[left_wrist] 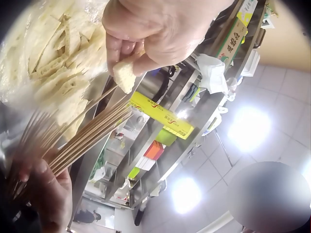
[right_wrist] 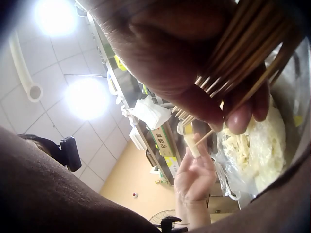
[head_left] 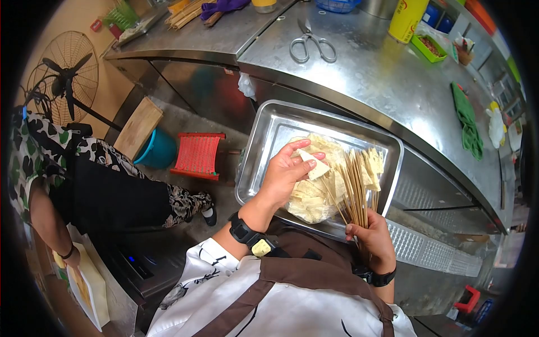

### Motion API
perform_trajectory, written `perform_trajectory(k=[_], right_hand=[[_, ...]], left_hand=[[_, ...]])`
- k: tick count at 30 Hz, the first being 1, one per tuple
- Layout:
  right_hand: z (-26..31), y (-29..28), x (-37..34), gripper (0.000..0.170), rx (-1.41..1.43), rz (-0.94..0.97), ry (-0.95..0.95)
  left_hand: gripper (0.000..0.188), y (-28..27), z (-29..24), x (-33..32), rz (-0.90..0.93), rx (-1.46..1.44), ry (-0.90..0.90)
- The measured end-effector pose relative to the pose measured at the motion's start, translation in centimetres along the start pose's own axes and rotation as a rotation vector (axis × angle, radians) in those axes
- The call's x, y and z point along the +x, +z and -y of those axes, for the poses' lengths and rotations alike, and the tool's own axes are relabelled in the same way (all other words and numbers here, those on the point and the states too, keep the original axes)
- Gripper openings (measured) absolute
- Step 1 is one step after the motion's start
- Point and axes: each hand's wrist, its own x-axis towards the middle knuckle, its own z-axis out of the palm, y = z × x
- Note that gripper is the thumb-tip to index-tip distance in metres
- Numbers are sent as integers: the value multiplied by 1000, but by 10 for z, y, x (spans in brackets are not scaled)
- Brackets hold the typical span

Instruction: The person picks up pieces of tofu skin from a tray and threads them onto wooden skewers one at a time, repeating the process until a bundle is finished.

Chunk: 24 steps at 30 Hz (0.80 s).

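In the head view, my left hand pinches a flat, pale yellow piece of bean curd between thumb and fingers. My right hand grips a bundle of thin wooden skewers near their lower ends. One skewer slants away from the bundle, its tip right at the bean curd piece in the right wrist view. Below both hands, a pile of similar pieces lies on clear plastic in a steel tray. More pieces lie beside the bundle at the tray's right side.
A steel counter runs behind the tray, with scissors, a yellow box and a green cloth on it. At left are a red stool, a blue bucket, a fan and another person.
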Motion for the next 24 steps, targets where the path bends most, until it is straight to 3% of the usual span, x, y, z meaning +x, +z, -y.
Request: perform_trajectory(k=[24], right_hand=[[10, -3, 5, 24, 38, -17, 21]], left_hand=[[29, 13, -2, 0, 138, 78, -36]])
